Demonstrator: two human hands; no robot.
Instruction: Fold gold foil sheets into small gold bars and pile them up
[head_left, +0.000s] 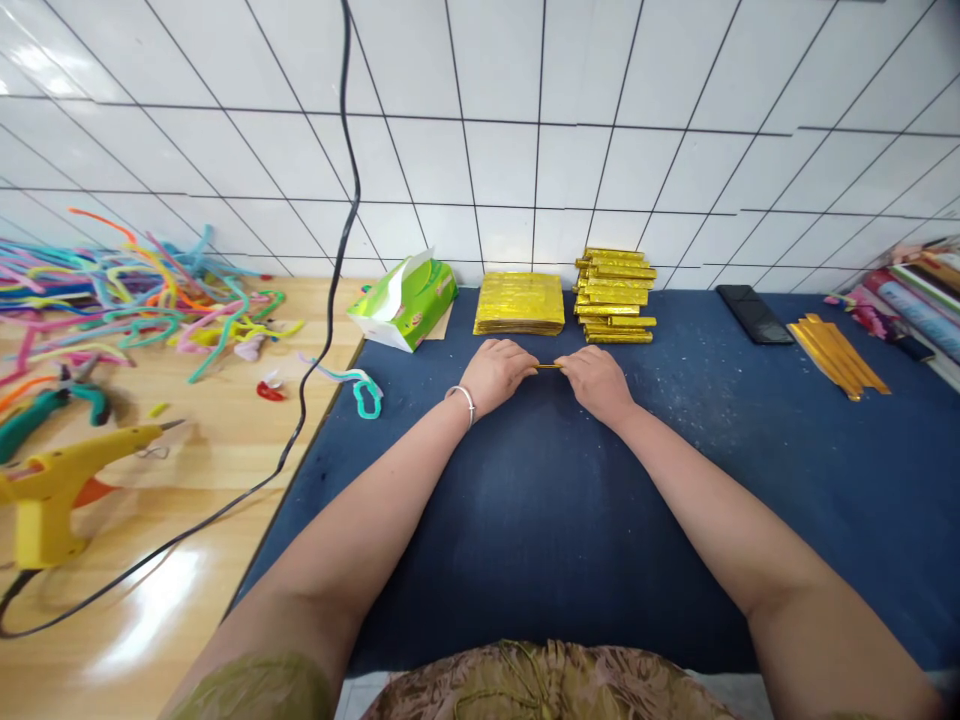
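Both forearms reach forward over the dark blue mat [540,520], which covers the right part of the table and meets the bare wood [187,600] along its left edge. The left hand [496,372], with a bracelet [463,400] at the wrist, and the right hand [598,382] lie palm down, side by side near the mat's far edge, fingers curled over a thin gold strip [549,367]. Only a short piece of the strip shows in the gap between the hands; each hand covers one end, and whether the fingers pinch it or merely press it to the mat cannot be told. On the wood to the left, nearest the front edge, a yellow glue gun [52,490] stands with its nozzle pointing right, and a black cable [300,420] runs across the wood and up the wall. Beyond the gun lie green-handled pliers [45,410], then a heap of pipe cleaners [127,290] at the far left. A teal pipe cleaner [366,395] lies on the mat's left edge. Along the far edge of the mat stand a green tissue box [405,303], a flat stack of gold sheets [520,303] and a pile of gold bars [615,295]. To the right lie a black phone [754,313] and loose gold strips [838,355]; rolled papers [915,300] sit at the far right corner.
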